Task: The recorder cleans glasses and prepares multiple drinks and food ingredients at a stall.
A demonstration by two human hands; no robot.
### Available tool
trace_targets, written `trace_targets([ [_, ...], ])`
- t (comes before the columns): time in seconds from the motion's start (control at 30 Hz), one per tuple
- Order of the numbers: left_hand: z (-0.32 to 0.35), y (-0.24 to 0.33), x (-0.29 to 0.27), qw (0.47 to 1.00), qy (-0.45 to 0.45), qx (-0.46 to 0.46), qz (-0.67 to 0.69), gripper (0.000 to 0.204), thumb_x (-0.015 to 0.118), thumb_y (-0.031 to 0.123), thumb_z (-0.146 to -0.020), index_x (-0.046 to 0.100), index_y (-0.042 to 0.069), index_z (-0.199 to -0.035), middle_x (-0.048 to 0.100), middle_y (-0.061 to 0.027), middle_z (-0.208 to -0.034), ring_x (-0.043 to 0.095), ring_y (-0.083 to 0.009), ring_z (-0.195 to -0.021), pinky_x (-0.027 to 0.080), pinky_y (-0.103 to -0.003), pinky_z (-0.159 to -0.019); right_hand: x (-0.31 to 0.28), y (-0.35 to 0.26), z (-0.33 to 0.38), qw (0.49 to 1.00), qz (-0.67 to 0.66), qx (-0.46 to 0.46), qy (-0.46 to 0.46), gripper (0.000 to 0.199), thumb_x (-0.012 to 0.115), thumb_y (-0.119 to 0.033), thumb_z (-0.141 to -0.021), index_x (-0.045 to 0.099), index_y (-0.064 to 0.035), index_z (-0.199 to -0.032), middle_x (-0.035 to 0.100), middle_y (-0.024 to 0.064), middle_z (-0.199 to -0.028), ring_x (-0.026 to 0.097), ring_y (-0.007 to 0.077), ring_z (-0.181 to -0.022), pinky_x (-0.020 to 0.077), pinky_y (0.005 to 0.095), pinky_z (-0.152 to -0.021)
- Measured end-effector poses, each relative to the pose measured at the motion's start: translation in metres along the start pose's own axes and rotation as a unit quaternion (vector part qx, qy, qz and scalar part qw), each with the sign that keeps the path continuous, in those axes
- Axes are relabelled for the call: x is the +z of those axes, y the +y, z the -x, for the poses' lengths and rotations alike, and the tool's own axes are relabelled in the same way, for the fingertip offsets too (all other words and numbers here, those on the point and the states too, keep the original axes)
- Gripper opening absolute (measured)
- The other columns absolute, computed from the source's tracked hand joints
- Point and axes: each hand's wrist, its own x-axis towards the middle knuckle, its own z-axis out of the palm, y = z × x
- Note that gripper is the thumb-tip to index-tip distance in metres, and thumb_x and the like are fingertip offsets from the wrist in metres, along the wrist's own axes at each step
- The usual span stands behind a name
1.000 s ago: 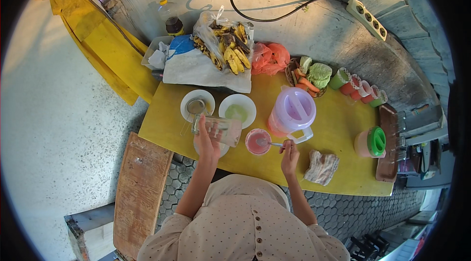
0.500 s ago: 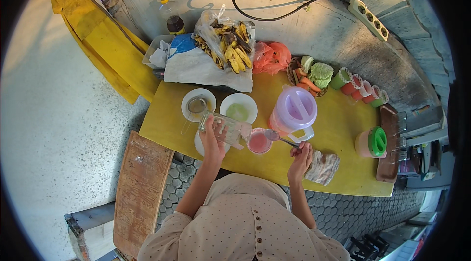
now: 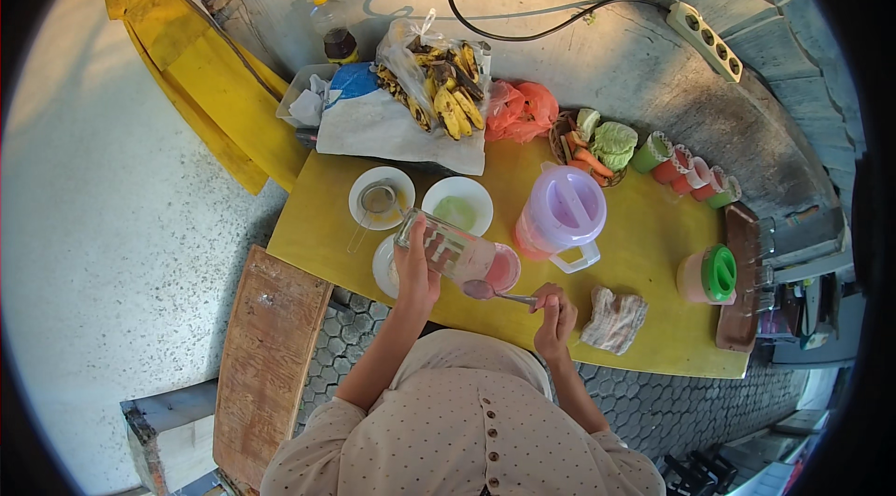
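Observation:
My left hand (image 3: 413, 270) is wrapped round a clear drinking glass (image 3: 446, 247), which lies tipped on its side in the air. Pink residue clouds its right end, beside a container of pink liquid (image 3: 506, 266) that it partly covers. Between the fingers of my right hand (image 3: 554, 323) is the handle of a metal spoon (image 3: 502, 293). The spoon's bowl points left and sits just below the glass's right end. Right of the pink liquid stands a lilac lidded pitcher (image 3: 563, 209), apart from both hands.
White bowls (image 3: 487, 207) stand on the yellow table (image 3: 667, 309), one with a strainer (image 3: 377, 198). A folded cloth (image 3: 613, 320) lies right of my right hand. Behind are bagged bananas (image 3: 455, 109), vegetables (image 3: 613, 143) and several cups (image 3: 686, 169). A green-lidded jug (image 3: 718, 273) stands far right.
The glass has shifted right and tipped further over the pink container. My right hand has moved left and nearer to me, bringing the spoon below the glass's end.

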Motion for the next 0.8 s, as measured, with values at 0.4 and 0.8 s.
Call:
trace_targets([
  [0.4, 0.004, 0.003, 0.004, 0.999, -0.025, -0.029, 0.016, 0.038, 0.062, 0.039, -0.077, 0.047, 0.011, -0.099, 0.047, -0.0021, -0.089, 0.051, -0.0132, -0.084, 0.049, -0.031, -0.064, -0.005, -0.006, -0.012, 0.995, -0.007, -0.036, 0.095, 0.027, 0.035, -0.018, -0.092, 0.046, -0.0019, -0.073, 0.048, 0.0077, -0.064, 0.046, 0.0128, -0.056, 0.0366, 0.0242, -0.052],
  [0.8, 0.009, 0.005, 0.010, 0.998, -0.022, -0.055, 0.010, 0.038, 0.063, 0.036, -0.077, 0.048, 0.013, -0.102, 0.048, -0.0001, -0.091, 0.050, -0.0127, -0.082, 0.047, -0.025, -0.056, -0.008, -0.006, -0.011, 0.991, 0.091, -0.065, -0.079, 0.026, 0.034, -0.014, -0.091, 0.045, -0.0016, -0.071, 0.048, 0.0068, -0.064, 0.043, 0.0123, -0.058, 0.0349, 0.0243, -0.057],
])
